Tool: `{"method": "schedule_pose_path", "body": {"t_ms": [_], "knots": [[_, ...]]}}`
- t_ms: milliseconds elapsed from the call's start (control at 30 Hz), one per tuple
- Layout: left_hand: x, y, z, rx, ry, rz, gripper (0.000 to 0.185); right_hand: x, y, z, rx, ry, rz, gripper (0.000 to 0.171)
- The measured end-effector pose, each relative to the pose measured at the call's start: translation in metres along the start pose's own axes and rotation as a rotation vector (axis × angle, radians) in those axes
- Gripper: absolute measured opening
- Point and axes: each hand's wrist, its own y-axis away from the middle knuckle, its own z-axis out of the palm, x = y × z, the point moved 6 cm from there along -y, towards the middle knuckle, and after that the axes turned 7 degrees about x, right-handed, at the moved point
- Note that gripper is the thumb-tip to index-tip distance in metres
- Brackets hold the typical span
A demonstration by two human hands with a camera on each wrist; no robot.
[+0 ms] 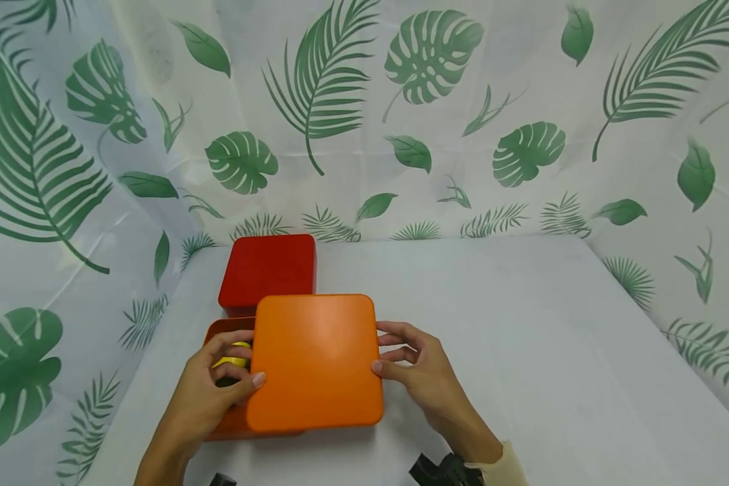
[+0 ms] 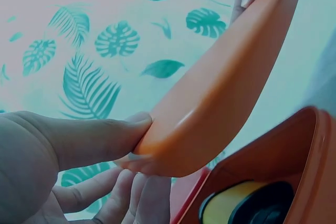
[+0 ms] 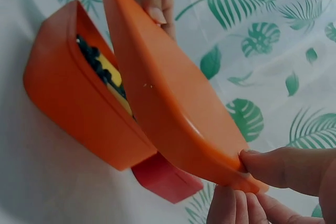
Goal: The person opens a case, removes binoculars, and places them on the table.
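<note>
Between both hands an orange lid (image 1: 316,364) is held above an orange box (image 1: 231,425), covering much of its right side in the head view. My left hand (image 1: 203,388) pinches the lid's left edge, thumb on top and fingers underneath. On the opposite edge my right hand (image 1: 422,378) pinches it the same way. Inside the box lies a yellow and black object (image 2: 231,203); its black part has a round face in the left wrist view. From the right wrist side, the lid (image 3: 173,103) is tilted over the open box (image 3: 79,93).
Behind the orange box stands a red box (image 1: 270,270), close to the back of the white table (image 1: 492,324). A leaf-printed sheet (image 1: 340,135) hangs behind and along the sides. A black device (image 1: 446,469) is at my right wrist.
</note>
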Motion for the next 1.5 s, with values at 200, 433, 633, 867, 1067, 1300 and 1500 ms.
{"method": "schedule_pose_path", "body": {"t_ms": [200,433,633,867,1067,1300,1500], "knots": [[0.006,0.002,0.011,-0.002,0.027,0.036,0.068,0.0,0.002,-0.011,0.015,0.005,-0.018,0.06],[0.009,0.003,0.023,0.0,0.033,0.036,0.069,0.004,0.003,-0.022,0.035,0.002,-0.005,0.061],[0.01,0.002,0.034,-0.007,0.045,0.028,0.068,0.007,0.005,-0.032,0.057,0.006,0.004,0.062],[0.015,0.0,0.049,-0.024,0.068,0.031,0.068,0.007,0.007,-0.047,0.09,0.02,0.003,0.063],[0.022,0.001,0.063,-0.03,0.058,0.067,0.066,0.006,0.01,-0.061,0.109,0.046,0.008,0.062],[0.026,0.002,0.08,-0.036,0.076,0.105,0.066,0.006,0.015,-0.077,0.128,0.064,0.005,0.063],[0.03,0.004,0.093,-0.039,0.05,0.128,0.065,0.008,0.018,-0.088,0.145,0.068,0.013,0.065]]}}
